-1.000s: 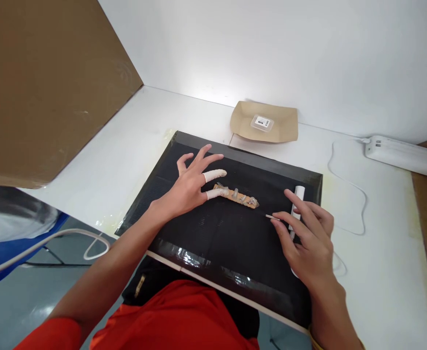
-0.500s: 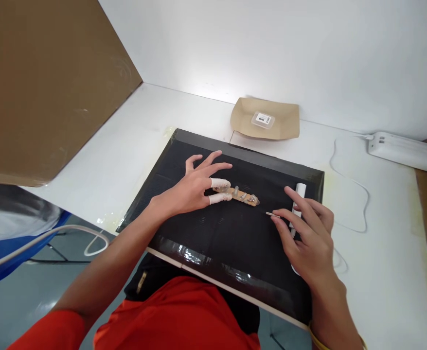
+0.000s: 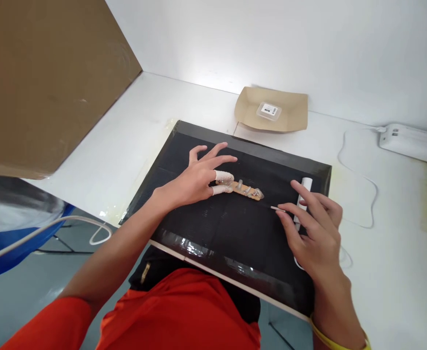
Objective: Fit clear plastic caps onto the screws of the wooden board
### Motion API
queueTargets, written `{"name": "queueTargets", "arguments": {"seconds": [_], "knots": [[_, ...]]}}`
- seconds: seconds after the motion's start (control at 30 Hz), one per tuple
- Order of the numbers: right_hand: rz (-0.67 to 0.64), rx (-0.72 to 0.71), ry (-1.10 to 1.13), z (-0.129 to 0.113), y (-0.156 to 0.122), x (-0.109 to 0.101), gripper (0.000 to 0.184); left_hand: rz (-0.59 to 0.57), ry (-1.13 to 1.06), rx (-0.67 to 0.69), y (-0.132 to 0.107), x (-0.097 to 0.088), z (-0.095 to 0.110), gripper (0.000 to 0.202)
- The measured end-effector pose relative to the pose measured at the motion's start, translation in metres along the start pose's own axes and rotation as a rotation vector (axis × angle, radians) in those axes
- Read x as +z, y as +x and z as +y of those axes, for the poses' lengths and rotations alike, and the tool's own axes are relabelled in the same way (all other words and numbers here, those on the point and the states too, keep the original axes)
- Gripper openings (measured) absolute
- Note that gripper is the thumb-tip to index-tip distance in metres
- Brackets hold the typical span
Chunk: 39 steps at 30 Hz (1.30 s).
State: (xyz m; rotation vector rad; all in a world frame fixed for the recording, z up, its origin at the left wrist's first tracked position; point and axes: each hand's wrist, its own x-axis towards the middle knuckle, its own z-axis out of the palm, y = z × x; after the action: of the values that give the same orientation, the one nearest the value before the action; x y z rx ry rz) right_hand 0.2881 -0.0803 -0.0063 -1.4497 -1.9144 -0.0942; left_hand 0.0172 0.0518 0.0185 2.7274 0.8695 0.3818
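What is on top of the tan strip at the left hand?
Small translucent pieces sit along the tan strip. The left hand covers part of its left end, hiding what lies beneath.

Worktop (image 3: 100,131) white, yellowish at taped edges (image 3: 170,128). Mat (image 3: 206,233) black, border (image 3: 257,148) greyer. Narrow strip (image 3: 237,187) orange-tan; lumps (image 3: 257,193) on it translucent grey. Finger cots (image 3: 223,175) off-white. Slim rod (image 3: 276,208) looks silvery from here. Paper tray (image 3: 295,114) kraft brown; box (image 3: 260,110) inside clear, label (image 3: 269,109) white with black print. Shirt (image 3: 184,311) bright red. Wristband (image 3: 332,339) yellow. Power strip (image 3: 418,142) white. Cardboard panel (image 3: 53,87) dull brown.
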Motion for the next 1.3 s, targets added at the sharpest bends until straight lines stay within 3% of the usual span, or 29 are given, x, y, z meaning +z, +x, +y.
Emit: {"name": "queueTargets", "arguments": {"seconds": [0.83,1.3], "knots": [[0.007,0.0,-0.009,-0.0011,-0.0005,-0.0025,0.026,0.006,0.017,0.0,0.0104,0.0022,-0.0003,0.014],[0.003,0.005,-0.02,0.0005,-0.0015,-0.0022,0.024,0.007,-0.02,-0.007,0.0032,-0.0021,-0.0015,0.021]]}}
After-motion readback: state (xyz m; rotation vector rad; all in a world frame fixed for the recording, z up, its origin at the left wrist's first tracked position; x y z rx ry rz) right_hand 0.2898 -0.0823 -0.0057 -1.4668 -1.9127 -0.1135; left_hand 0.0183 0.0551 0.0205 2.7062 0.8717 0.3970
